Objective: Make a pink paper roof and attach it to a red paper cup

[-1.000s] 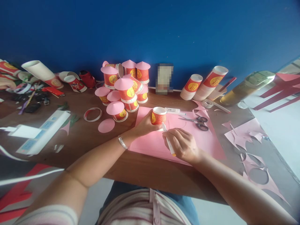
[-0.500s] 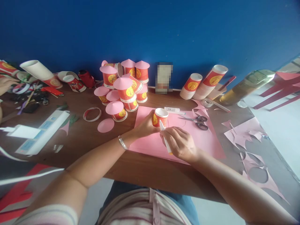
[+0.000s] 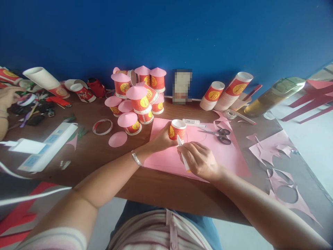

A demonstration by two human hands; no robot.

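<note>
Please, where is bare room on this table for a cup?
Bare wood lies between small white pieces, pink disc and left forearm; another strip fronts the pink sheet. Crowded: among the hatted cups, and far left near another person's hand.

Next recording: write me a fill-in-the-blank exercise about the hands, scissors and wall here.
The red paper cup is held in the wearer's ____ hand.
The pen-like tool in the right hand is mostly ____.
The scissors lie on a sheet coloured ____.
The wall behind the table is ____.
Missing words: left; white; pink; blue.
</note>
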